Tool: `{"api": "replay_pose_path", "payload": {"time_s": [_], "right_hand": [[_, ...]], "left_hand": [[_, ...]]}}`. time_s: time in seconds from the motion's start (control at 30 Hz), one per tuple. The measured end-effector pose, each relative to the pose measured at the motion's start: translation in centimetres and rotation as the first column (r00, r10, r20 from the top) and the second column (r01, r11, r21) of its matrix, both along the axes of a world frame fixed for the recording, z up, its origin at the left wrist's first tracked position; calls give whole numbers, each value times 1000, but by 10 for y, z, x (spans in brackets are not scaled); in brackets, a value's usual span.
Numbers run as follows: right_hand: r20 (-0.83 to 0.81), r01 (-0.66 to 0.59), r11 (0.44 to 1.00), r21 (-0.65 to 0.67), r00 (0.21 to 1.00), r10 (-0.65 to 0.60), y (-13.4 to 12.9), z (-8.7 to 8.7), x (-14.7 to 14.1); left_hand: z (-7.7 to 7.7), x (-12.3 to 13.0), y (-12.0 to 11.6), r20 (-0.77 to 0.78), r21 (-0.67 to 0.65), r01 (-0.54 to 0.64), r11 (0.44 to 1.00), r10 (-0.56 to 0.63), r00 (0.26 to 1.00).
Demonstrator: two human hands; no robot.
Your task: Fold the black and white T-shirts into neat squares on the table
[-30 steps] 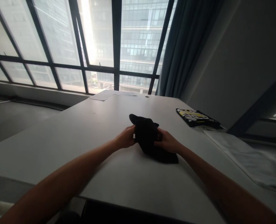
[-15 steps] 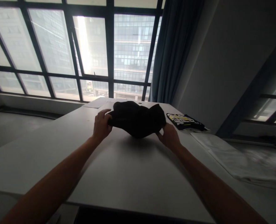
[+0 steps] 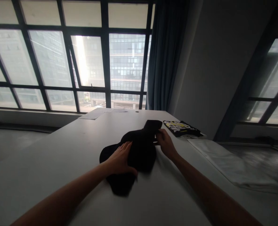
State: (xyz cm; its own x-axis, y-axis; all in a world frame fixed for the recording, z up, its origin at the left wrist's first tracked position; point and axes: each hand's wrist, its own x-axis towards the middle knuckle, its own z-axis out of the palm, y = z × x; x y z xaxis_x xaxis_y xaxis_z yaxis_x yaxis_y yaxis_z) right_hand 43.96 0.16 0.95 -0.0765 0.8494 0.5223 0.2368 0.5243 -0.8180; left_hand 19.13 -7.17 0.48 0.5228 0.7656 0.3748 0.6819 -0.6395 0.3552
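A black cloth item [image 3: 142, 153] lies bunched on the white table [image 3: 94, 201], its folds too dark to tell apart. My left hand [image 3: 121, 161] rests on its left part, fingers spread and thumb pointing right. On the right side, my right hand [image 3: 164, 142] pinches the cloth's edge near the raised upper flap. A dark lobe of the cloth hangs out below my left hand toward the near side.
A folded black garment with a white and yellow print [image 3: 182, 128] lies at the table's right edge. Pale sheeting [image 3: 230, 163] is beside it. Papers [image 3: 92, 114] lie at the far left end. Windows and a blue curtain [image 3: 162, 59] stand behind.
The black cloth has come down from between both hands onto the table, nearer to me. My left hand has let go of its left end and now lies on it. The view has tilted up.
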Motion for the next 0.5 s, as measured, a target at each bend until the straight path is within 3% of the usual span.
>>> {"api": "replay_pose_path", "payload": {"time_s": [0.1, 0.2, 0.27, 0.37, 0.43, 0.5], "right_hand": [[7, -172, 985, -19, 985, 172, 2, -7, -5], [179, -137, 990, -46, 973, 143, 13, -18, 13], [356, 5, 998, -64, 934, 19, 25, -24, 36], [561, 213, 977, 15, 807, -185, 41, -26, 73], [630, 365, 926, 94, 699, -340, 49, -20, 94], [660, 539, 827, 158, 566, -495, 52, -12, 114]], "left_hand": [[-7, -4, 19, -132, -54, -53, 997, 46, 990], [10, -24, 46, -121, -40, -161, 986, 155, 980], [37, -49, 67, -98, 11, -378, 926, 378, 921], [88, -92, 98, -8, 58, -729, 682, 731, 683], [121, -113, 113, 50, 70, -792, 606, 791, 610], [148, -121, 122, 205, 63, -832, 551, 809, 551]]}}
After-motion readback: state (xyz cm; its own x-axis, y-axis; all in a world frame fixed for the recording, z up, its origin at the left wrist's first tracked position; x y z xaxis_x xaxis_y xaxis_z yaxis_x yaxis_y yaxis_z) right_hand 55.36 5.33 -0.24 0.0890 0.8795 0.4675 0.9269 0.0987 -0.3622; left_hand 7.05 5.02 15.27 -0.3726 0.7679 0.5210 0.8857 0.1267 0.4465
